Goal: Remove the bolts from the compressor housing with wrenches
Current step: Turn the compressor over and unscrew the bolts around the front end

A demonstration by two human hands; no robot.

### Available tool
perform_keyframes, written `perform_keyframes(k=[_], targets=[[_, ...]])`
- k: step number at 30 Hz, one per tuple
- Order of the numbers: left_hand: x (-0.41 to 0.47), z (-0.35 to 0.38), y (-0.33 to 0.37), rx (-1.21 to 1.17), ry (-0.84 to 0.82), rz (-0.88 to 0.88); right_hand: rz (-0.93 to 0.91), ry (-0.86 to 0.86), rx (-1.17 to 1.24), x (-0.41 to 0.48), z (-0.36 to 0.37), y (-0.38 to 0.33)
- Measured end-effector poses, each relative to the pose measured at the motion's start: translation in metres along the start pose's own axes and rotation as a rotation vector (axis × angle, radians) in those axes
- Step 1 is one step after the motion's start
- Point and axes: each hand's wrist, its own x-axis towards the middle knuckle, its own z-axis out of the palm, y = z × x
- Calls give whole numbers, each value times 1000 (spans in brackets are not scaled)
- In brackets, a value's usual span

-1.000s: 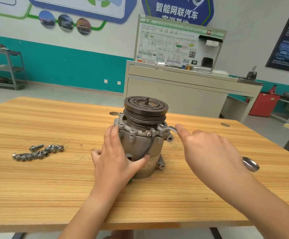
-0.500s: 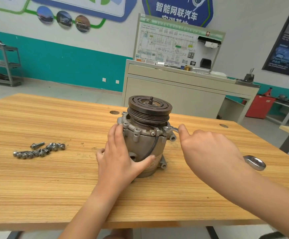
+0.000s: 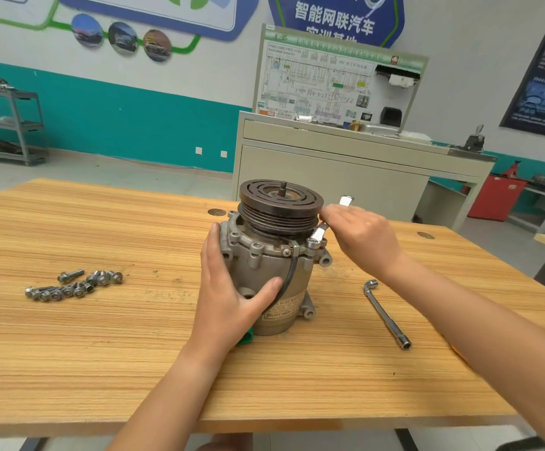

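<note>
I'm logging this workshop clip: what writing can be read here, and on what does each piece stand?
"智能网联汽车": white characters on the blue wall sign; the line beneath is half hidden.
Digits on the pale label of the grey metal compressor housing: too blurred to read.
Print on the white wiring-diagram board and the dark wall poster: too small to read.

The scene is viewed through one wide-angle camera worn on the head, aimed forward and down, close over the counter [image 3: 108, 369]; the back wall [image 3: 466, 30] is taken in.
</note>
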Motion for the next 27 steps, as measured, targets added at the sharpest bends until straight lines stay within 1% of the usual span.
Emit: perform_keyframes(k=[2,3,6,7,8,9,11,12,15,19,21,24,27], targets=[[0,0,-1,-5,15,-2,45,17,37,3,3,-2],[-1,0,-1,-8,18,-15,116,41,69,2,0,-2],[-2,1,-5,5,23,-66,477,215,317,-8,-32,-3],[-4,1,-6,18,20,-80,517,216,354,-13,-44,-7],[-5,2,-6,32,17,-91,495,164,309,-17,-56,-12],[-5,2,-6,45,17,-97,447,49,223,-23,-67,-18],[-6,2,-6,66,23,-99,397,-279,47,-30,-84,-33],[-6,1,-5,73,25,-97,402,-383,-7,-33,-87,-38],[-8,0,-5,95,24,-91,393,-560,-149,-31,-91,-51],[-9,-1,-4,111,24,-90,397,-693,-288,-15,-98,-66],[-9,-1,-3,118,21,-95,348,-753,-337,-10,-100,-76],[-9,-2,-2,136,23,-102,277,-767,-353,-6,-97,-84],[-9,-3,0,147,23,-97,215,-763,-374,-3,-102,-67]])
